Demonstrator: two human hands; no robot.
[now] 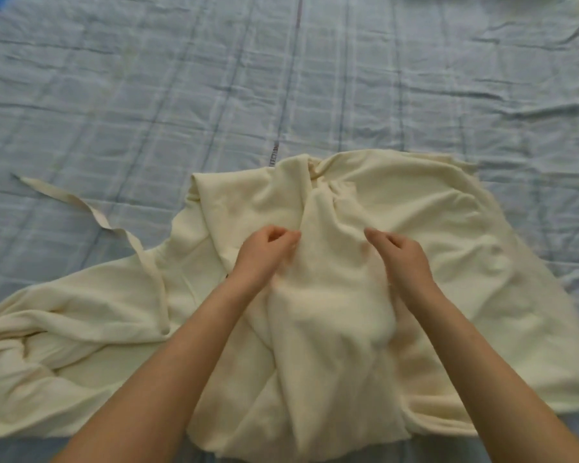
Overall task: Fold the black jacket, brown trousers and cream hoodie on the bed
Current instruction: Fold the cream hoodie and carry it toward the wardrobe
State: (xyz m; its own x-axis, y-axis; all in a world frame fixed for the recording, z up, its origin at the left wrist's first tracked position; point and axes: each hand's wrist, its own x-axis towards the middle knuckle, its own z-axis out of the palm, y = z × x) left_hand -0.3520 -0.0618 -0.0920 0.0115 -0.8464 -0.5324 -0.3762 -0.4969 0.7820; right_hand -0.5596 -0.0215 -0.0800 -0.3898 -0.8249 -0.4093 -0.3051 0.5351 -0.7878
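1. The cream hoodie (348, 295) lay crumpled on the near half of the bed (147, 95).
2. The left hand (264, 255) and right hand (401, 259) pinched its central ridge, fingers curled (blurred).
3. Bare sheet stretched beyond the hoodie's far edge; a drawstring (81, 205) trailed left.

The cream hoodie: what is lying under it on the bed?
Around the cream hoodie only the blue checked bedsheet shows, so it lies on that. Both hands, left and right, are on top. Anything beneath the cloth is covered.
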